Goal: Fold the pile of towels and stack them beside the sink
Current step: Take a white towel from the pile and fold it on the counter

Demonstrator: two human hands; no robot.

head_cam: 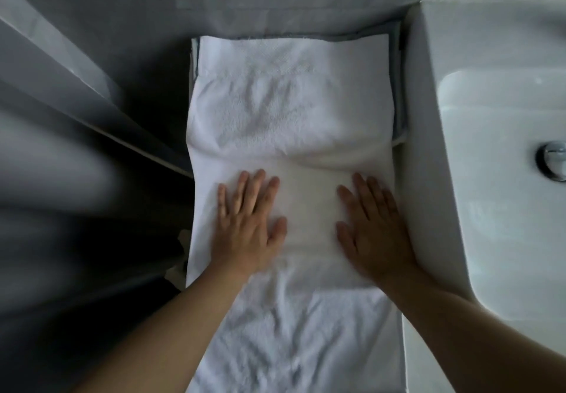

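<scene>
White terry towel (291,111), rect., part-folded: flat atop grey-blue folded towel (397,86), just beside white ceramic sink (490,178). Left hand (249,224) + right hand (375,227): fingers straight, spread, palms pressing fold, gripping nothing. Est. progress: stack begun; this fold unfinished, near end hanging towards person.

Two bare forearms are seen, ending in the left hand (248,224) and the right hand (375,227). No sleeves are worn as far as the picture's lower edge, and the fingernails are cut short.
</scene>
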